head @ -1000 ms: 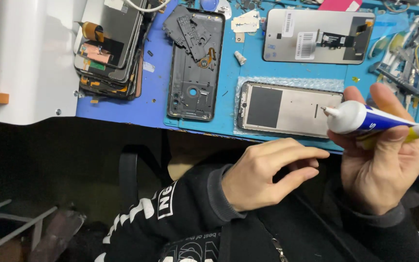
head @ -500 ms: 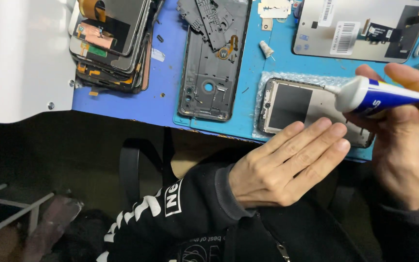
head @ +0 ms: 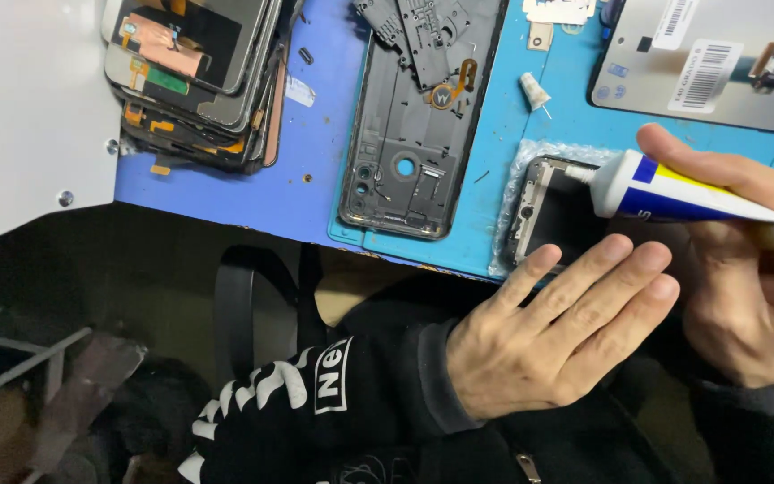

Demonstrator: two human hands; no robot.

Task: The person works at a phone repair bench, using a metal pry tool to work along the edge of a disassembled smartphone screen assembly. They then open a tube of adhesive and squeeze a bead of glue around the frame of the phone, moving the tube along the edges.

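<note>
Glue tube, white with a blue and yellow band, had come down onto the work since a second earlier; then it was held up clear of the bench, and now its nozzle touched the top left corner of the phone frame, which lay on a scrap of bubble wrap on the light blue mat at the near edge of the bench; by my judgement that meant the bead of adhesive was only just starting at that corner, with the rest of the rim yet to be run. The right hand was clamped round the tube, thumb on top and fingers curled beneath, the rolled tail of the tube sticking out past the knuckles; the wrist was tilted so the nozzle pointed left and slightly down. The left hand, which a second before had rested loosely curled near the body, had moved forward and flattened; its fingers lay straight and close together, held nothing, and pressed on the lower part of the frame to pin it; the black sleeve covered the wrist. To the left lay an empty dark phone housing and, well apart, a stack of old screens.
</note>
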